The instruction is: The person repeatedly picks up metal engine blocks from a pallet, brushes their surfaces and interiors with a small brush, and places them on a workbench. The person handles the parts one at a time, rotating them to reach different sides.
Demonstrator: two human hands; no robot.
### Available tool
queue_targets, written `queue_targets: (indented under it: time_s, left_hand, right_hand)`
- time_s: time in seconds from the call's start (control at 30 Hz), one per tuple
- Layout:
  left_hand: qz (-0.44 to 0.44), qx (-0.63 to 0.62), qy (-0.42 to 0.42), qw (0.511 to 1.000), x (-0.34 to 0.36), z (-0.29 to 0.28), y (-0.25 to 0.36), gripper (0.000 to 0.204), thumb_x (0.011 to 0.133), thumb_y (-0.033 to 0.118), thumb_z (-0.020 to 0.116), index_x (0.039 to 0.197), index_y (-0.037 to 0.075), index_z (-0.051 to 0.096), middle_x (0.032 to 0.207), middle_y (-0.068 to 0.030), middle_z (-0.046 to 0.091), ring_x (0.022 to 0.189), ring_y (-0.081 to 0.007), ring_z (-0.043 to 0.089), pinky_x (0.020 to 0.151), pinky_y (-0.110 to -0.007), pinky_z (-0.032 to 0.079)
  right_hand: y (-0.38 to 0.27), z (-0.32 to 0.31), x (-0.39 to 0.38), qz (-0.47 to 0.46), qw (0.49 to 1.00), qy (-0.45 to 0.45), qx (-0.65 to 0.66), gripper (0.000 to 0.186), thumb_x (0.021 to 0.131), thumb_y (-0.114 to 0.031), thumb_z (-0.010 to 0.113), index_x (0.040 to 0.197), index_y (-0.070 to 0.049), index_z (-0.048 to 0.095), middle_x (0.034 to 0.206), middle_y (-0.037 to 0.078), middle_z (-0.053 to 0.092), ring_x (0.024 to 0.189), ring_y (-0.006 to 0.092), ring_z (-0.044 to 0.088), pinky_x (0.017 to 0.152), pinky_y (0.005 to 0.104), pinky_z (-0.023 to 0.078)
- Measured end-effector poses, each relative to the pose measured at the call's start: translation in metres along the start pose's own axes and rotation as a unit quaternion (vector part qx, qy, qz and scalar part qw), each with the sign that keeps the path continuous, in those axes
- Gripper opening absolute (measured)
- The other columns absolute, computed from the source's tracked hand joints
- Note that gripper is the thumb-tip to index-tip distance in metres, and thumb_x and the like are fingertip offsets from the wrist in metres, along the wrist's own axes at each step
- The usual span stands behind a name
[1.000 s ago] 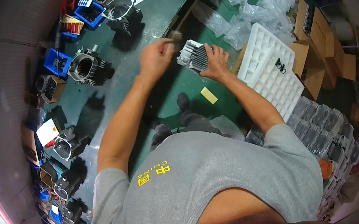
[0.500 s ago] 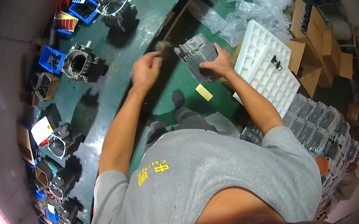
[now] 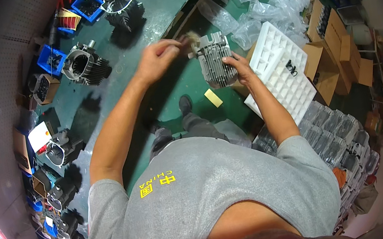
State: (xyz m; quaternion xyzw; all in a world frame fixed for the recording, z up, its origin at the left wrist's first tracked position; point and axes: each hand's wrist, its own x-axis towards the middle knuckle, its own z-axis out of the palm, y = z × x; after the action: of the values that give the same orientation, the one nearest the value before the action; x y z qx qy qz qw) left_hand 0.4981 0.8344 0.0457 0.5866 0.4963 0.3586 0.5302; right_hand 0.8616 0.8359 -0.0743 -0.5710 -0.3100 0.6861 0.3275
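Note:
In my right hand (image 3: 242, 68) is a grey finned metal housing (image 3: 217, 61), its fins running lengthwise and my thumb lying on its near right side. My left hand (image 3: 160, 58) is closed on the handle of a small brush (image 3: 191, 36), blurred, with pale bristles. Those bristles reach the upper left end of the housing; whether they touch it I cannot tell. Both hands are held out beyond the bench edge, above the green floor.
Several metal housings (image 3: 85, 66) stand along the green workbench (image 3: 116, 102) on my left, beside blue bins (image 3: 52, 59). To the right are white compartment trays (image 3: 280, 86), cardboard boxes (image 3: 325, 65), clear plastic bags (image 3: 268, 1) and stacked grey parts (image 3: 332, 130). A yellow piece (image 3: 213, 98) lies on the floor.
The housing has turned more upright, its finned side now facing me. My left hand has moved right with the brush, bringing the bristles to the housing's upper end.

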Motion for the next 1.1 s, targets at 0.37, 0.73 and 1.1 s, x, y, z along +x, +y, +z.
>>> queue_targets:
  time_s: [0.37, 0.73, 1.1]
  left_hand:
    - [-0.064, -0.03, 0.07, 0.995, 0.022, 0.025, -0.028, 0.027, 0.094, 0.022, 0.066, 0.105, -0.001, 0.075, 0.091, -0.0103, 0.078, 0.079, -0.0158, 0.071, 0.074, -0.031, 0.056]
    - [-0.075, 0.08, 0.182, 0.977, 0.033, 0.037, -0.013, 0.024, 0.09, 0.018, 0.067, 0.1, -0.002, 0.076, 0.081, -0.0087, 0.074, 0.078, -0.0121, 0.067, 0.074, -0.032, 0.054]
    - [0.088, 0.163, 0.162, 0.969, 0.044, -0.017, 0.0, 0.027, 0.094, 0.024, 0.066, 0.106, 0.001, 0.075, 0.082, -0.0174, 0.074, 0.076, -0.0217, 0.072, 0.067, -0.037, 0.056]
  right_hand:
    - [-0.018, 0.009, -0.027, 0.013, 0.997, -0.07, 0.043, 0.071, 0.085, -0.022, 0.078, 0.147, 0.0, 0.051, 0.127, 0.01, 0.067, 0.113, 0.0214, 0.064, 0.101, 0.0359, 0.051]
    - [0.0, 0.001, -0.022, -0.023, 0.999, -0.039, 0.008, 0.088, 0.08, -0.023, 0.083, 0.154, 0.004, 0.042, 0.134, 0.014, 0.063, 0.119, 0.0235, 0.061, 0.104, 0.036, 0.047]
    - [-0.03, 0.013, -0.062, -0.241, 0.923, 0.012, -0.298, 0.113, 0.063, -0.022, 0.093, 0.157, 0.002, 0.034, 0.143, 0.018, 0.056, 0.129, 0.0275, 0.056, 0.111, 0.0368, 0.042]
